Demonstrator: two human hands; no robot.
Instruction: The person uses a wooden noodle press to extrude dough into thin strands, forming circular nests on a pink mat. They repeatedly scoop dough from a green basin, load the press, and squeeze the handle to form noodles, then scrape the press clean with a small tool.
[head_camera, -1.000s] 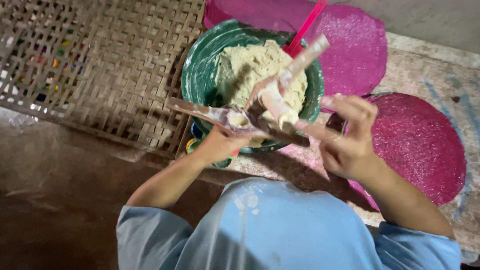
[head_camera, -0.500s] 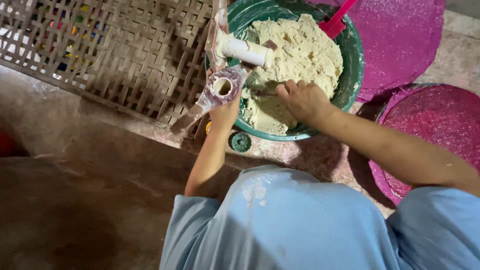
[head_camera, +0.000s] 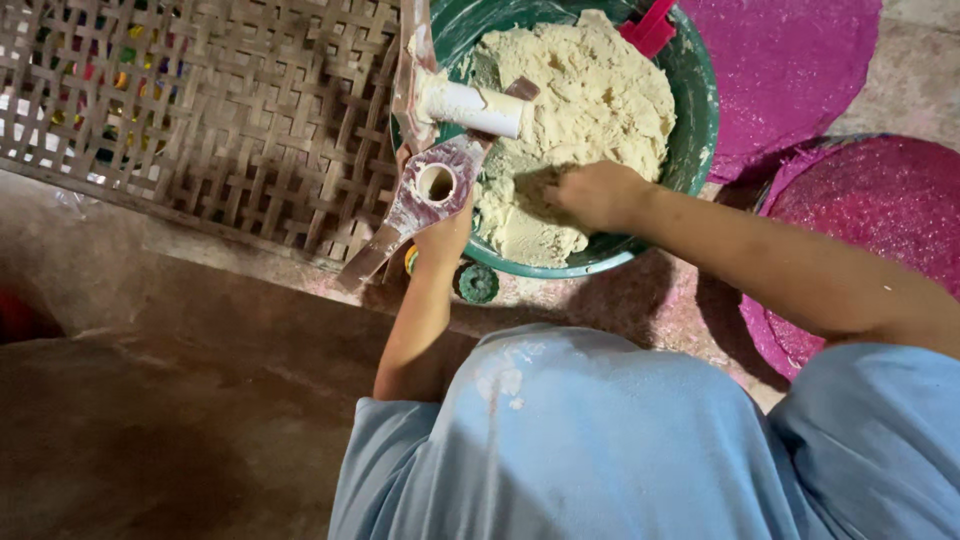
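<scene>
Two hands work above my blue-clad lap. My left hand (head_camera: 445, 235) grips a hinged press tool (head_camera: 432, 185) with a round hole and a white plunger (head_camera: 475, 107), held at the rim of the green bowl (head_camera: 695, 110). My right hand (head_camera: 595, 195) is closed on pale dough (head_camera: 590, 90) inside that bowl. Beyond lie a woven bamboo mat (head_camera: 200, 110), pink discs (head_camera: 800, 60) and a red scoop handle (head_camera: 650, 25).
</scene>
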